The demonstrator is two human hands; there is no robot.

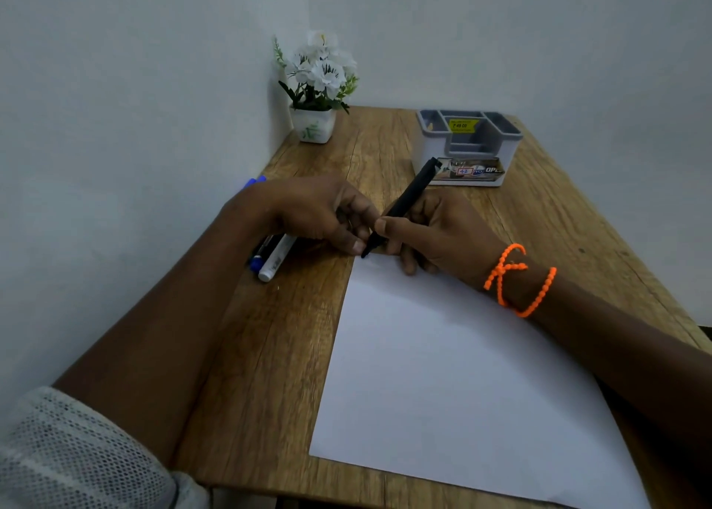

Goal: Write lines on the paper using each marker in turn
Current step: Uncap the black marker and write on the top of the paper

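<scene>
At the far edge of the white paper sheet [454, 373], the right hand [435, 235] grips a black marker [404, 204] between thumb and curled fingers. The marker is tilted, its cap end pointing up and away toward the desk organizer [468, 150], its writing tip down at the sheet's top left corner. Whether the tip touches the paper cannot be told. The heel of the right hand rests on the sheet. An orange beaded bracelet [520, 281] circles the right wrist.

The left hand [316, 212] lies just beside the right, fingers curled inward, fingertips close against the lower barrel of the black marker near its tip. Whether those fingers actually pinch the barrel or only touch it cannot be told.

The paper sheet lies flat on the wooden desk [250, 373], turned slightly, and shows no lines. Left of the sheet, partly hidden under the left wrist, lie two more markers side by side: a white marker [275, 260] and a blue marker [258, 260]. Another blue object [255, 182] shows beyond the left wrist at the desk's left edge; its identity is unclear.

The grey-and-white desk organizer stands at the far right of the desk, carrying a yellow price sticker. A white pot of white artificial flowers [318, 88] stands in the far left corner against the wall. A mesh-textured sleeve [77, 458] covers the left upper arm.
</scene>
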